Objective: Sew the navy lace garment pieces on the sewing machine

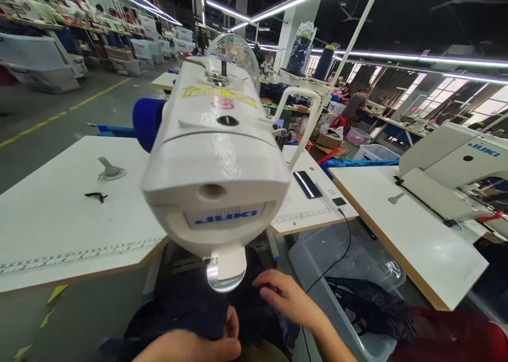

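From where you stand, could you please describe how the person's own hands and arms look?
The left hand and right hand are bare, with no gloves or rings visible. The right forearm shows no sleeve, watch or band; whether the left arm is sleeved cannot be seen.

The sewing machine has a hard white casing, smooth and glossy with a faintly pebbled glare; its blue end knob looks like plastic. The curved plate below the nose is bright, polished metal. The dark cloth beneath seems soft and matt, though shadow and blur hide its weave. The left tabletop is smooth white laminate with a raw, wood-coloured edge. The phone is black and glassy. The bin is translucent, shiny plastic. Of 2 thread cones, 1 wears crinkled clear film; the other is matt.
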`<state>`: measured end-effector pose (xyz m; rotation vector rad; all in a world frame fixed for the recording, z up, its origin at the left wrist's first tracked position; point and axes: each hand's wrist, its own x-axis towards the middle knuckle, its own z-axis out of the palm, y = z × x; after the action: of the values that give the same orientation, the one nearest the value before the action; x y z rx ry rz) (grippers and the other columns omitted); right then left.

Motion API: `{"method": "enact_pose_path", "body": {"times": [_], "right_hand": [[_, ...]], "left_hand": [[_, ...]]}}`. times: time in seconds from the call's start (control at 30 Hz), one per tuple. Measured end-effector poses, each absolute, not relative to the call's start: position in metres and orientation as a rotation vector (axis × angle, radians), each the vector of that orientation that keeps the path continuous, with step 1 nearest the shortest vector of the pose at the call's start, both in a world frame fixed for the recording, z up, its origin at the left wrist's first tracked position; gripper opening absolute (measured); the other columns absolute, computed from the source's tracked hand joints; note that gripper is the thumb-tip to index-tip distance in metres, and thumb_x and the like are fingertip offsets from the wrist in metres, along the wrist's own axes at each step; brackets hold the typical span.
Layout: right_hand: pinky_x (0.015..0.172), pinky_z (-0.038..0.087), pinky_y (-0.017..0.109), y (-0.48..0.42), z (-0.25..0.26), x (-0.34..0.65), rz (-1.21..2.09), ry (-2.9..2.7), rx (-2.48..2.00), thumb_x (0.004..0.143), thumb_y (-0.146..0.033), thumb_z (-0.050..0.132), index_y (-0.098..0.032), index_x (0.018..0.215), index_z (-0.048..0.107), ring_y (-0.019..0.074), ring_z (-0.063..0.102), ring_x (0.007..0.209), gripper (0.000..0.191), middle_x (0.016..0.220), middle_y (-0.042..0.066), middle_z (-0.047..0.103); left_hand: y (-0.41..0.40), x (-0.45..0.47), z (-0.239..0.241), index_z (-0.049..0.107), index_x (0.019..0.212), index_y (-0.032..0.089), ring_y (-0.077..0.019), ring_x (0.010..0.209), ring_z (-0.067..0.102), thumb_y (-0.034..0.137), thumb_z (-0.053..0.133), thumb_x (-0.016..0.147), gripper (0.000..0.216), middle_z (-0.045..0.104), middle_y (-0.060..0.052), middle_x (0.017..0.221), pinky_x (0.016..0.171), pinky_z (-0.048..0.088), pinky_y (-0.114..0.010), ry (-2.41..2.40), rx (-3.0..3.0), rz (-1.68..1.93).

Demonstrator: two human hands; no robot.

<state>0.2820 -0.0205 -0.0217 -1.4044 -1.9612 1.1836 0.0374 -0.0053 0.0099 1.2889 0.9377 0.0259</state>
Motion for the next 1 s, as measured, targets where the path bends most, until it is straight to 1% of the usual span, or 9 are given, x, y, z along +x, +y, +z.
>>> {"method": "enact_pose_path", "body": {"times": [0.1,0.17,0.3,0.43,0.57,0.67,0.77,0.9,1.0], "right_hand": [[0.106,0.034,0.026,-0.01,0.007,0.243,1.277,-2.134,-0.833,0.09,-0.038,0.057,-0.027,0.124,0.057,0.0171,0.047,0.125,0.036,0.135,0.004,0.051],[0.104,0.035,0.025,-0.002,0.012,0.23,1.281,-2.302,-0.64,0.089,-0.042,0.058,-0.026,0.12,0.06,0.017,0.051,0.12,0.035,0.125,0.003,0.058],[0.081,0.046,0.019,0.008,-0.003,0.232,1.07,-2.452,-0.903,0.083,-0.049,0.063,-0.022,0.096,0.066,0.0143,0.061,0.09,0.03,0.091,0.0,0.065],[0.069,0.046,0.019,0.0,-0.016,0.252,0.792,-2.479,-1.055,0.078,-0.055,0.065,-0.022,0.088,0.062,0.0131,0.059,0.083,0.035,0.091,0.0,0.06],[0.084,0.045,0.028,-0.013,-0.019,0.26,0.223,-2.374,-1.066,0.084,-0.04,0.066,-0.019,0.08,0.058,0.017,0.056,0.097,0.023,0.104,0.003,0.061],[0.091,0.042,0.033,-0.02,-0.026,0.256,-0.12,-2.247,-0.97,0.089,-0.026,0.062,-0.016,0.077,0.055,0.0186,0.058,0.101,0.018,0.097,0.005,0.066],[0.08,0.045,0.032,-0.027,-0.042,0.248,-0.249,-2.247,-0.969,0.092,-0.021,0.055,-0.015,0.073,0.053,0.0178,0.063,0.085,0.02,0.082,0.004,0.067],[0.051,0.038,0.026,-0.038,-0.061,0.239,0.039,-2.323,-1.159,0.094,-0.034,0.052,-0.018,0.072,0.05,0.014,0.056,0.049,0.027,0.06,0.0,0.062],[0.051,0.039,0.022,-0.042,-0.056,0.237,0.784,-2.206,-1.31,0.093,-0.041,0.051,-0.02,0.099,0.053,0.0155,0.065,0.064,0.021,0.077,0.0,0.069]], "left_hand": [[-0.011,0.053,0.01,0.054,0.057,0.021,-0.0095,0.046,0.037,0.047,0.058,0.072,0.03,0.044,0.006,0.05,0.046,0.028,-0.022,1.006,1.39,-0.164],[-0.013,0.059,0.004,0.056,0.054,0.021,-0.0114,0.051,0.041,0.047,0.062,0.068,0.03,0.048,0.004,0.052,0.05,0.029,-0.023,0.952,1.387,-0.141],[-0.015,0.057,-0.015,0.054,0.046,0.019,-0.0095,0.042,0.037,0.039,0.065,0.063,0.028,0.048,0.004,0.044,0.042,0.025,-0.023,0.881,1.159,0.002],[-0.015,0.048,-0.025,0.048,0.045,0.018,-0.0075,0.038,0.034,0.045,0.062,0.067,0.038,0.044,0.003,0.04,0.041,0.023,-0.022,0.869,1.098,0.067],[-0.014,0.043,-0.027,0.053,0.065,0.016,-0.0065,0.048,0.036,0.053,0.07,0.07,0.041,0.047,0.005,0.052,0.05,0.03,-0.021,0.805,0.743,0.319],[-0.015,0.043,-0.03,0.062,0.077,0.01,-0.0045,0.049,0.037,0.047,0.07,0.075,0.038,0.051,0.003,0.062,0.05,0.031,-0.02,0.778,0.392,0.386],[-0.016,0.044,-0.028,0.063,0.069,0.01,-0.0044,0.047,0.037,0.04,0.074,0.074,0.032,0.05,0.003,0.056,0.049,0.033,-0.019,0.807,0.354,0.439],[-0.017,0.042,-0.016,0.062,0.066,0.014,-0.011,0.058,0.054,0.043,0.078,0.067,0.034,0.063,-0.002,0.059,0.06,0.042,-0.022,0.952,0.558,0.497],[-0.017,0.037,-0.01,0.065,0.07,0.014,-0.0145,0.063,0.057,0.052,0.073,0.068,0.038,0.066,-0.002,0.06,0.065,0.043,-0.024,1.042,0.764,0.482]]}}
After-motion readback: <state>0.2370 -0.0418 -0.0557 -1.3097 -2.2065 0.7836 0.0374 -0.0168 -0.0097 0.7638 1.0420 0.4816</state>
